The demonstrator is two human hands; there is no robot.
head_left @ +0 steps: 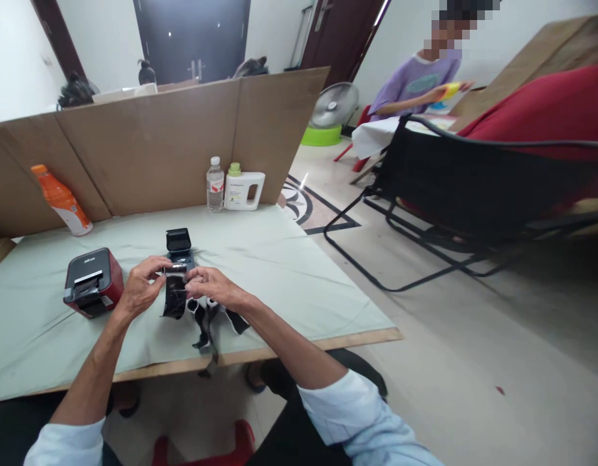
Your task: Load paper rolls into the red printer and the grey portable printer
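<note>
Between my two hands is a roll of shiny black film [175, 298], its loose sheet hanging down towards the table. My left hand [144, 286] is closed on the left end of the roll, thumb and fingers pinching it. My right hand [211, 286] pinches the right end. Just behind the roll stands a small black device [178, 241] with its lid raised; its lower part is partly hidden. Curled black-and-white strips [204, 317] lie below my right hand, one end hanging over the table edge. A red and black printer-like box [92, 281] sits left of my left hand.
An orange bottle [62, 199] leans against the cardboard screen [158, 149] behind the pale green cloth [289, 272]. A water bottle [215, 185] and white jug [244, 191] stand there too. A black folding chair [454, 188], a fan [332, 107] and a seated person [415, 84] are to the right.
</note>
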